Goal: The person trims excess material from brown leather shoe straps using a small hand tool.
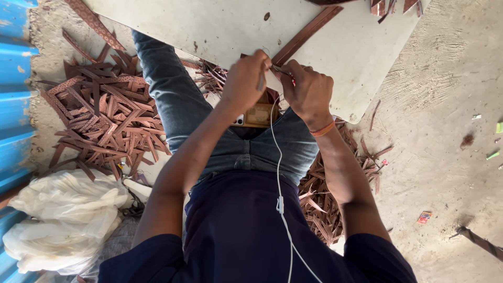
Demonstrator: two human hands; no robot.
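My left hand [245,81] and my right hand [309,91] meet at the near edge of a white board [220,23] that rests over my lap. Both hands pinch the near end of a long brown patterned strip [306,32] that runs diagonally up the board. A thin metal tool [261,81] sticks down from my left hand's fingers. An orange band circles my right wrist. Below the hands, a small brown wooden block and a phone [257,115] lie on my jeans.
A big heap of brown strip offcuts [102,112] lies on the sandy floor at left, more scraps [325,202] at right. White plastic bags [63,220] sit lower left beside a blue corrugated wall [13,94]. A white earphone cable [280,199] hangs down my dark shirt.
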